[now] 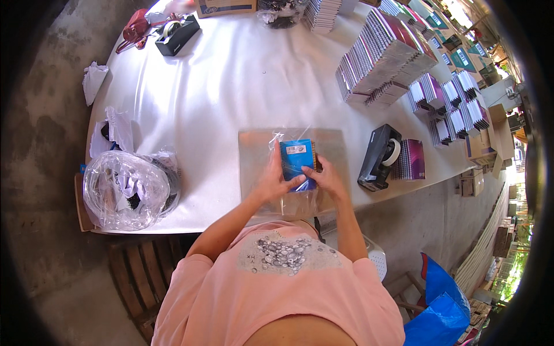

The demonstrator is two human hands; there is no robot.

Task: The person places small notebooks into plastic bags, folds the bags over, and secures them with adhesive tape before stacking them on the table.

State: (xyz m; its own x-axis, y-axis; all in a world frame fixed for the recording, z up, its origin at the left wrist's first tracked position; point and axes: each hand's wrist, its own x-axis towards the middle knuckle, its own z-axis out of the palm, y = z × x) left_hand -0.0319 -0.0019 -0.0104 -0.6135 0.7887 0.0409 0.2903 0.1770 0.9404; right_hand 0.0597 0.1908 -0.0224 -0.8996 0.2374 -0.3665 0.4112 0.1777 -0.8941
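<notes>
Single head-worn fisheye view, from above the wearer's chest, looking steeply down and forward over the white table (213, 98); pink shirt (213, 300) nearest, at lower edge; left hand (276, 180) and right hand (329, 177) near centre, close; notebook stacks (384, 55) farther off, upper right; straight edges bending toward rim

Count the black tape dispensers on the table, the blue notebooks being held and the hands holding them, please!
Black tape dispensers: 2
Blue notebook: 1
Hands, left hand and right hand: 2
Total: 5
</notes>
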